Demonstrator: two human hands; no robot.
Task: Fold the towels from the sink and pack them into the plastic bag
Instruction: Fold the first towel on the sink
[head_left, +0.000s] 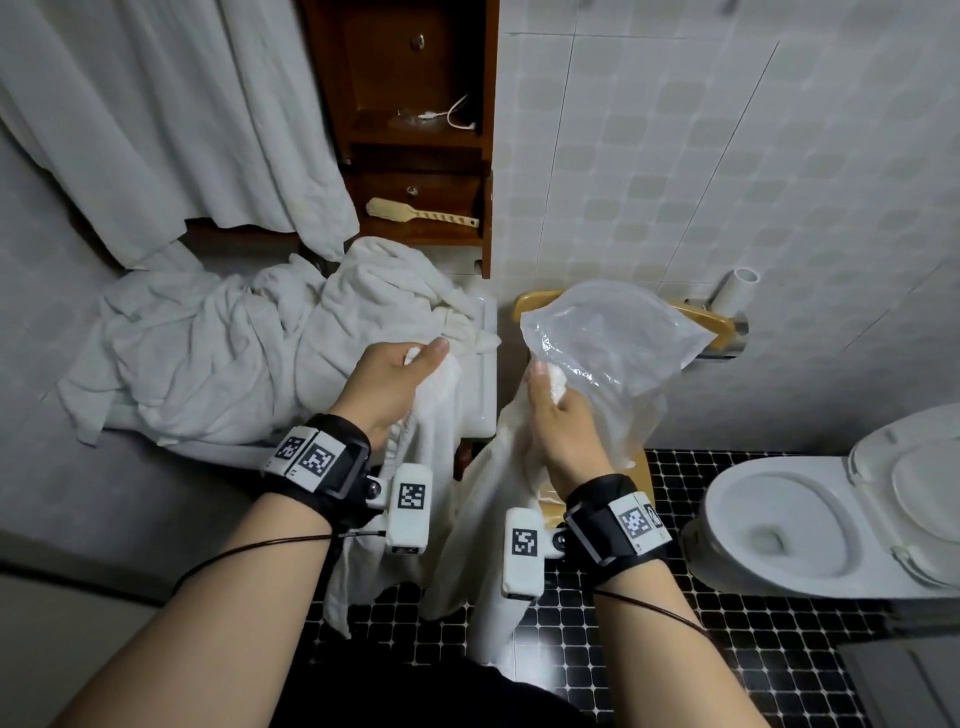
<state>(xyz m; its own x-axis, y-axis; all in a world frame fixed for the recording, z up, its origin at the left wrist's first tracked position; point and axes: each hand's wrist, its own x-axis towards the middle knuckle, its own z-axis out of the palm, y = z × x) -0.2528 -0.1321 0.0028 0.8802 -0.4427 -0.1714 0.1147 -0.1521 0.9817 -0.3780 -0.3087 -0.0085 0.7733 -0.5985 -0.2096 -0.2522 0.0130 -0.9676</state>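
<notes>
As my left hand (396, 383) and right hand (560, 423) pinch a white terry towel (441, 410) by its corners, folding seemingly starts; corners must meet next.

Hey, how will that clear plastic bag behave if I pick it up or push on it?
Probably floppy: the plastic bag is thin, see-through and creased, so it should collapse when pushed. Likely very light, so it may shift easily. Its glossy film looks slippery.
</notes>
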